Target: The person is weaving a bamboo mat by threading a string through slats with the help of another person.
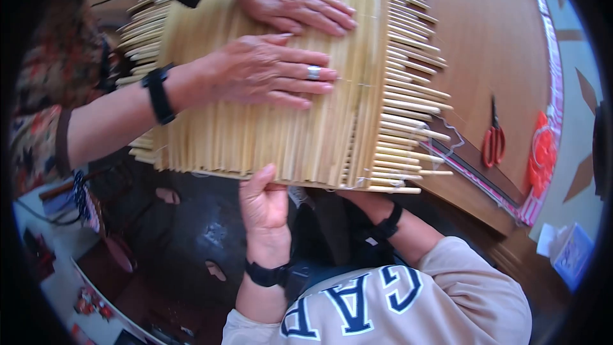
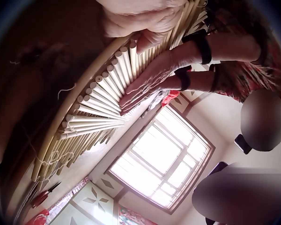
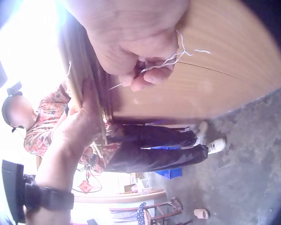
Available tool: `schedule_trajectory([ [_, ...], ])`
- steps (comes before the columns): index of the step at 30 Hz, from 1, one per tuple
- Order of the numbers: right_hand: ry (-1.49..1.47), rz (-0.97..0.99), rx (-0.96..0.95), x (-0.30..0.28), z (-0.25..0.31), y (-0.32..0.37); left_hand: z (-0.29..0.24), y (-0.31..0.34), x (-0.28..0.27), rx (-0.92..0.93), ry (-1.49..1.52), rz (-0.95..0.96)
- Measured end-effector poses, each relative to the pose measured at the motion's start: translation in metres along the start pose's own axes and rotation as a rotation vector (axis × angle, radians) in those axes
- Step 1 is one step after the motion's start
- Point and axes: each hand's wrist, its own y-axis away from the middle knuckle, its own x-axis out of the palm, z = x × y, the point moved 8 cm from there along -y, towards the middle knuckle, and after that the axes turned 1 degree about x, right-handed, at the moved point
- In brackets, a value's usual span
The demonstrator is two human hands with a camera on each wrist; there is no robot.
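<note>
A mat of bamboo sticks [image 1: 255, 134] spans the upper middle of the head view, its stick ends jutting out on both sides. My left hand [image 1: 265, 201] grips its near edge, thumb on top and fingers underneath. Below the mat, my right hand [image 3: 136, 42] pinches a thin needle [image 3: 115, 86] trailing white thread [image 3: 171, 61]; in the head view the mat hides this hand. Another person's two hands [image 1: 274, 70] lie flat on top of the mat, fingers straight. The left wrist view shows the sticks side by side along a curved bamboo rim [image 2: 91, 70].
On the wooden table [image 1: 485, 45] to the right lie red-handled scissors [image 1: 493, 140] and an orange-red bag [image 1: 541, 160]. A tissue box [image 1: 571, 255] stands at the far right. The other person, in a patterned shirt [image 1: 41, 134], stands on the left. A stool [image 3: 166, 211] is behind.
</note>
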Motion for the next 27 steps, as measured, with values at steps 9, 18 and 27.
schedule_trajectory([
  [9, 0.036, -0.003, 0.047, -0.004, -0.012, 0.001, 0.007, -0.057, 0.165, -1.412, -0.292, 0.786],
  [18, 0.044, -0.003, 0.065, -0.006, -0.016, 0.002, 0.006, -0.053, 0.169, -1.430, -0.320, 0.801],
  [27, 0.040, 0.018, 0.068, -0.002, -0.016, 0.000, 0.005, -0.055, 0.168, -1.382, -0.378, 0.860],
])
